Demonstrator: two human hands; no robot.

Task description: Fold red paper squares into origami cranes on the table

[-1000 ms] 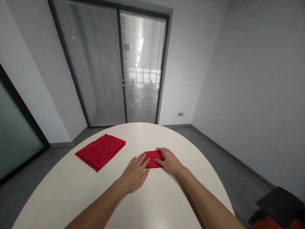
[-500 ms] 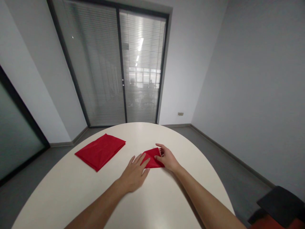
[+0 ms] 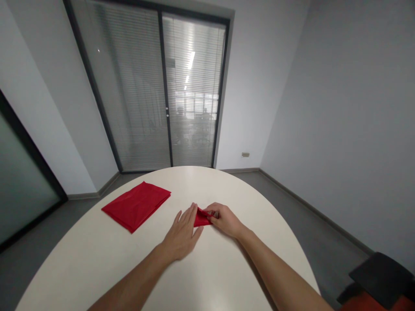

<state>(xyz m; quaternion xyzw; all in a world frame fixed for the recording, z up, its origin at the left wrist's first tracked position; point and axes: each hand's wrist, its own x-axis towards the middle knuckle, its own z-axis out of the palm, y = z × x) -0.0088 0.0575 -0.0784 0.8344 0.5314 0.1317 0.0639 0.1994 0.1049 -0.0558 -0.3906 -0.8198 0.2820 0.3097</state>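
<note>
A small folded red cloth [image 3: 201,218] lies on the table between my hands, its right part lifted and bent over. My right hand [image 3: 226,219] pinches that right edge between thumb and fingers. At the cloth's left end, my left hand [image 3: 182,233] rests with fingers stretched out and the thumb apart, covering part of it. Farther left lies a larger folded red cloth [image 3: 138,205], flat and with slightly wrinkled layers; neither hand touches it.
The round white table [image 3: 194,285] stands under both arms. Behind it are glass panels with blinds [image 3: 142,95] and white walls. A dark chair [image 3: 382,276] with some red stands at the lower right, beside the table's edge.
My right hand has closed on the small cloth's right edge and brought it left, folding it up. My left fingers have drawn together and lie steeper. The larger cloth is unmoved.
</note>
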